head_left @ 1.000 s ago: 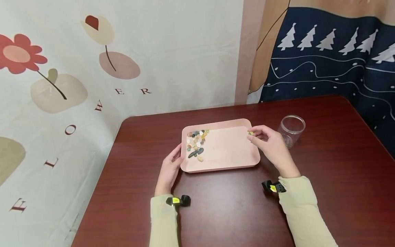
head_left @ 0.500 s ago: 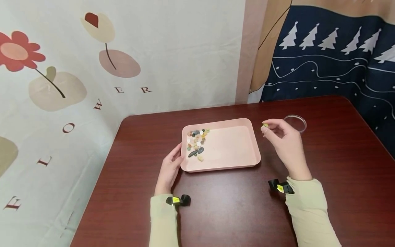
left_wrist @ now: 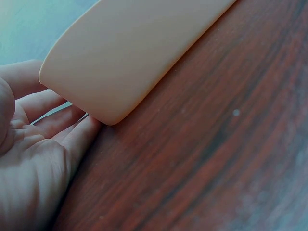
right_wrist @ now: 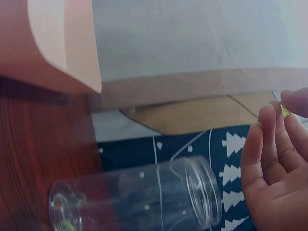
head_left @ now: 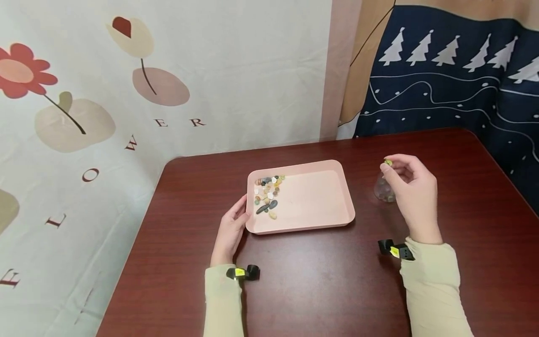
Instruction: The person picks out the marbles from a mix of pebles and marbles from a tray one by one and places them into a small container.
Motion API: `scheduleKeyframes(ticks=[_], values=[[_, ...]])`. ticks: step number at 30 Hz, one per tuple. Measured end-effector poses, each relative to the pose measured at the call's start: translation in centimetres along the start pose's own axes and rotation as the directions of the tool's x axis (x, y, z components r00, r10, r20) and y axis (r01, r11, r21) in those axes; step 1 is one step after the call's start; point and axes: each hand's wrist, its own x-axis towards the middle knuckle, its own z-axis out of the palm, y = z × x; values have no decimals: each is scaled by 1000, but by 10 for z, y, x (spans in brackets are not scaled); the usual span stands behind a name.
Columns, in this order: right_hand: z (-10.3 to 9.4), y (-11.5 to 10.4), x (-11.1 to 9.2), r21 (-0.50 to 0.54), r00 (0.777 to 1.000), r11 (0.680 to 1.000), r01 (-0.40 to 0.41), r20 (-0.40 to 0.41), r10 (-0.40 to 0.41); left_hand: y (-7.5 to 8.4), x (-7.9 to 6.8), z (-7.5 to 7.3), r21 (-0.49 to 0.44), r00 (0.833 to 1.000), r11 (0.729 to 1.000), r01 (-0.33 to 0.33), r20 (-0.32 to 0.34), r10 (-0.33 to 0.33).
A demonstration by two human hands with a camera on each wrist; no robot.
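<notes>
A shallow pink tray (head_left: 316,199) lies on the table, with several small multicoloured pebbles (head_left: 271,196) gathered along its left side. At the tray's left edge my left hand (head_left: 228,234) holds on, thumb at the rim and fingers against the outer wall (left_wrist: 115,62). Between thumb and fingertips, my right hand (head_left: 414,199) pinches a small yellow-green pebble (head_left: 388,163). That hand is raised over a clear jar (head_left: 383,191) and hides most of it in the head view. In the right wrist view the jar (right_wrist: 134,195) stands open-mouthed, a few pebbles (right_wrist: 65,224) at its bottom.
The dark red-brown wooden table (head_left: 303,281) carries the tray and the jar, the jar standing to the tray's right. Behind the table hang a pale flower-printed cloth (head_left: 252,84) and a navy cloth with white trees (head_left: 446,93).
My right hand has moved rightward from above the tray's right edge to over the jar, the yellow-green pebble still pinched. The left hand and tray have stayed in place.
</notes>
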Motion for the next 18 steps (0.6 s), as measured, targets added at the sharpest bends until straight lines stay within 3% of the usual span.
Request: scheduleKeyframes(ticks=[6,18], values=[[-10,5,2,-24,997,999,-49,-64,47,-1,1,-1,6,1000,1000,-1,-1,1],[-21,14,7,-76,993,995,-60,-110,51,-1,1,0,-12,1000,1000,-5,-7,4]])
